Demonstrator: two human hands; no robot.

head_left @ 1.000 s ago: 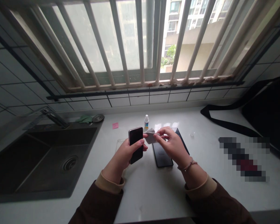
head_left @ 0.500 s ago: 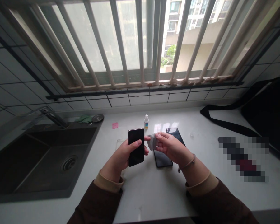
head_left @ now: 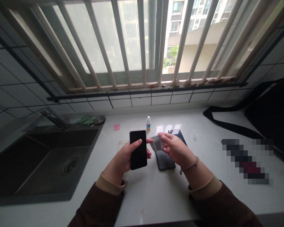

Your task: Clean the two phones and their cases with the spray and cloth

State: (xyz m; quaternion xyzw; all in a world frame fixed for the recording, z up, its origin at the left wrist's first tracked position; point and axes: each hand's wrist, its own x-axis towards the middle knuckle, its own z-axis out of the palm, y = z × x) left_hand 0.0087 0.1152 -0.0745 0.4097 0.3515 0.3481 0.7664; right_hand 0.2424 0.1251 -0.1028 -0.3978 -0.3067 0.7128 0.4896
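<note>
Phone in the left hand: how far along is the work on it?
Done, it seems: the phone is up in the left hand, and the grey cloth is in the right hand. In hand: the cloth, held beside the phone, off its screen. Left: the phone is not yet set down; whether any wiping remains, I cannot tell.

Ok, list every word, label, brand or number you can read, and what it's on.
No readable text anywhere.
Small white plastic bottle: blue-and-yellow label, too small to read.
Square pink paper note: too small to tell if anything is written.
Black rectangular phone in the left hand: none visible.
Dark phone lying on the counter: nothing legible.
Pixelated patch at right: can't tell.
</note>
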